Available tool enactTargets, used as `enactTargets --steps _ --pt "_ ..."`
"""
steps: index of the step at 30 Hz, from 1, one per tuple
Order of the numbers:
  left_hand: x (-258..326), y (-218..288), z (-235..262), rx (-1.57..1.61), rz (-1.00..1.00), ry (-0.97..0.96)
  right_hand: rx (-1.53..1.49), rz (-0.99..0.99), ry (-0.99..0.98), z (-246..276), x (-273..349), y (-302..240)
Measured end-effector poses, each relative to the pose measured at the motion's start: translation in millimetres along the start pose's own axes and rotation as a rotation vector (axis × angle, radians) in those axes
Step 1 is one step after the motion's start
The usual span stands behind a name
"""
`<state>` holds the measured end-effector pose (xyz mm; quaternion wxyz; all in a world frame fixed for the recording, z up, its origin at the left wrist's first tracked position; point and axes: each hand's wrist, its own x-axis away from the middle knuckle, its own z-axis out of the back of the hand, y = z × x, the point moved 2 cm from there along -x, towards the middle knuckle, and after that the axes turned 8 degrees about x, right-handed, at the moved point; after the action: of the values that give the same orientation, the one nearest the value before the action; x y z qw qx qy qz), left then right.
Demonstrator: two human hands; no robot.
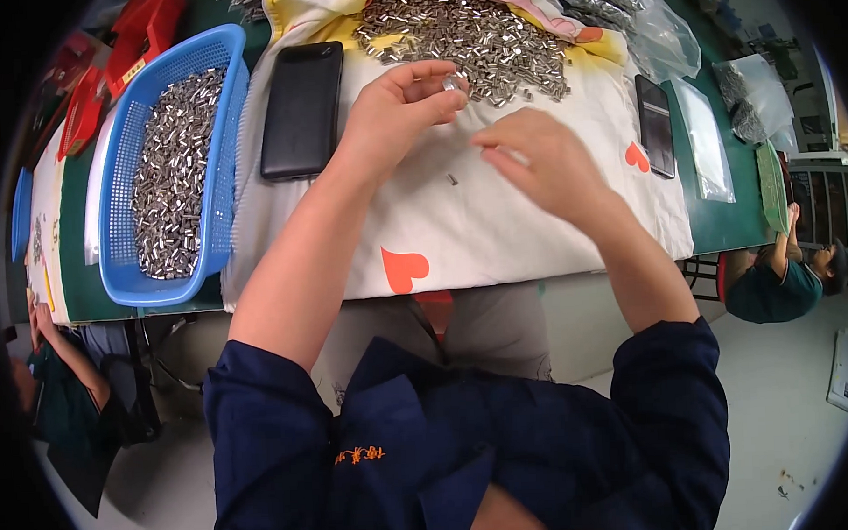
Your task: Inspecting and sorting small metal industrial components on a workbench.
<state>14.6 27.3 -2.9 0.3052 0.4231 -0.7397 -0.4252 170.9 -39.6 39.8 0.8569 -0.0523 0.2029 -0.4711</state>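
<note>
My left hand (405, 111) is raised over the white cloth (348, 240), at the near edge of a heap of small shiny metal cylinders (491, 52). Its thumb and fingers are closed on small metal cylinders (451, 83), partly hidden by the fingers. To its right is my right hand (542, 163), slightly blurred, palm down. Its thumb and forefinger are a little apart and nothing shows between them; the other fingers are hidden. One loose metal cylinder (453, 180) lies on the cloth between my forearms.
A blue plastic basket (112, 220) full of metal cylinders stands at the left. Beside it lies a black phone-shaped object (299, 115). A dark phone (655, 126) and clear plastic bags (705, 143) lie at the right. Red bins (145, 36) stand far left. Other people sit at both sides.
</note>
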Motion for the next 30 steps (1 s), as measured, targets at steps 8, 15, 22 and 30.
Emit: enactTargets --steps 8,15,22,30 --pt "1.1 1.5 6.7 -0.004 -0.052 0.015 0.174 -0.004 -0.133 -34.2 -1.2 -30.8" --pt "3.0 4.7 4.8 0.164 0.026 0.006 -0.268 -0.371 0.139 2.8 -29.8 9.4" --pt "3.9 -0.5 6.4 0.097 0.035 -0.046 -0.586 -0.367 0.222 -16.1 -28.3 19.7" --pt "1.8 -2.3 3.8 -0.076 0.028 -0.016 -0.199 -0.174 0.34 -19.0 -26.5 16.1"
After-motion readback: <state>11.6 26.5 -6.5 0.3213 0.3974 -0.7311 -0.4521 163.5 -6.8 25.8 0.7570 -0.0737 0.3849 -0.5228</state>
